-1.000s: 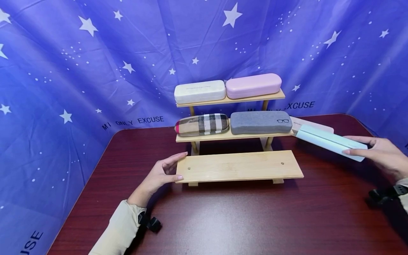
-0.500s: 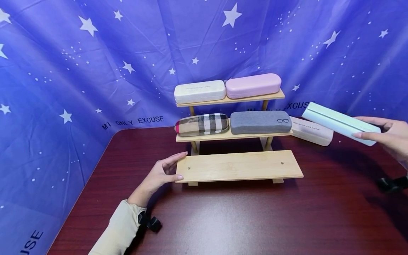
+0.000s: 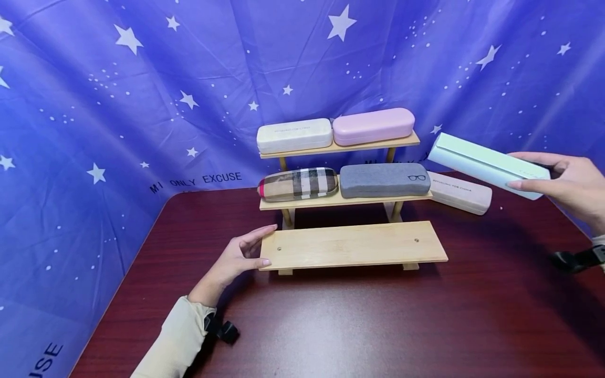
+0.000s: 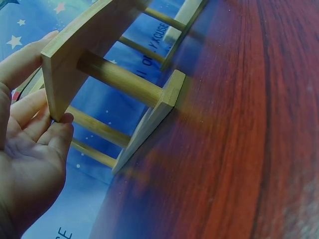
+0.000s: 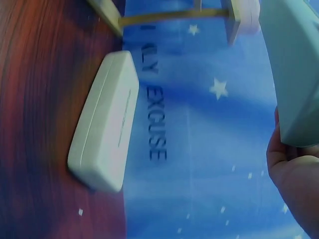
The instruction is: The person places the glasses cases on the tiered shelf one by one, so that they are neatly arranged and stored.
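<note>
My right hand (image 3: 569, 181) pinches the right end of a mint-green glasses case (image 3: 487, 165), which hangs tilted in the air right of the rack. In the right wrist view the same green case (image 5: 296, 69) fills the upper right corner. My left hand (image 3: 236, 262) grips the left end of the lowest board of a three-tier wooden display rack (image 3: 354, 247); the left wrist view shows thumb and fingers round the board's corner (image 4: 62, 84). No case lies on that lowest board. A white glasses case (image 3: 460, 195) rests on the table behind the rack's right side.
On the top tier stand a white case (image 3: 295, 135) and a pink case (image 3: 373, 126). The middle tier bears a plaid case (image 3: 299, 185) and a grey case (image 3: 384, 180). A blue star-printed curtain (image 3: 212, 63) encloses the dark red table (image 3: 331, 325).
The green case has risen with my right hand from low beside the rack, uncovering the white case on the table, then shifted slightly left. My left hand keeps its hold on the board.
</note>
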Action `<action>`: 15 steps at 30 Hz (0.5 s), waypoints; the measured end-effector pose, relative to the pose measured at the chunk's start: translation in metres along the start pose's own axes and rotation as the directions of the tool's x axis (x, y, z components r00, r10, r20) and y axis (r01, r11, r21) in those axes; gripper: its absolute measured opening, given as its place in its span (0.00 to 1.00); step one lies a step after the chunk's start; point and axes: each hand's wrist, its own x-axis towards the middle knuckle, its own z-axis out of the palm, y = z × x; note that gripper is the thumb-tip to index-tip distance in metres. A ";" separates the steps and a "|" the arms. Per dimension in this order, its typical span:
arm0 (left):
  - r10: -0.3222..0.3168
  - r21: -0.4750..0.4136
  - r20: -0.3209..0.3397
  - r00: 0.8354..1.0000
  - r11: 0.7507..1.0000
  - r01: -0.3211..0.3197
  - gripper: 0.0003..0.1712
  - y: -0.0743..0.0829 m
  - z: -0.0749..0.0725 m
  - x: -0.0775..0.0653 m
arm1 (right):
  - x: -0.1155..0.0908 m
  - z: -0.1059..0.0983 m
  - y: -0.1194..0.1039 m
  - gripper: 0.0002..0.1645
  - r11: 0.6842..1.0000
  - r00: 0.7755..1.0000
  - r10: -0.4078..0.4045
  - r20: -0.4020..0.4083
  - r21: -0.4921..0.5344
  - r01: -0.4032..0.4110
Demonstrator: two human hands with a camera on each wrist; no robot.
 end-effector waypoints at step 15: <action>0.001 0.000 0.001 1.000 1.000 -0.001 0.41 0.001 0.001 0.000 | -0.001 0.054 -0.033 0.33 0.977 0.994 -0.026 0.105 -0.208 0.047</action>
